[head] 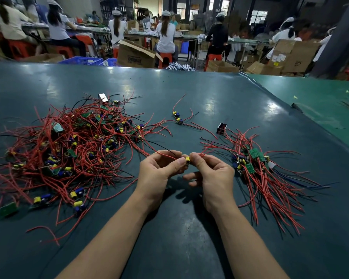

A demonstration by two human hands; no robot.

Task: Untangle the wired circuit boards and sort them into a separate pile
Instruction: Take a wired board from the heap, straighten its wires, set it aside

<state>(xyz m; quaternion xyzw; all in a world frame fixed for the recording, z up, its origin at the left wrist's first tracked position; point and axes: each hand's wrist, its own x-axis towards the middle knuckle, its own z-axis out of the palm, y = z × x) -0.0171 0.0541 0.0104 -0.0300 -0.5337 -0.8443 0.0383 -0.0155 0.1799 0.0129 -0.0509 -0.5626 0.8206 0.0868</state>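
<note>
Held board: a small circuit board point(187, 160) with a yellow part sits between both hands, above the table point(189, 228).
Left hand point(159, 170): pinches its left end.
Right hand point(211, 174): pinches its right end.
Tangled pile point(68, 146): left.
Sorted pile point(258, 168): right.

We see a dark teal, glossy tabletop point(189, 93) with a lighter green mat point(320, 101) at its right. Beyond it stand open brown cardboard boxes point(136, 55), blue plastic crates point(82, 61) and red plastic stools point(165, 59), where seated workers point(165, 35) face long benches.
</note>
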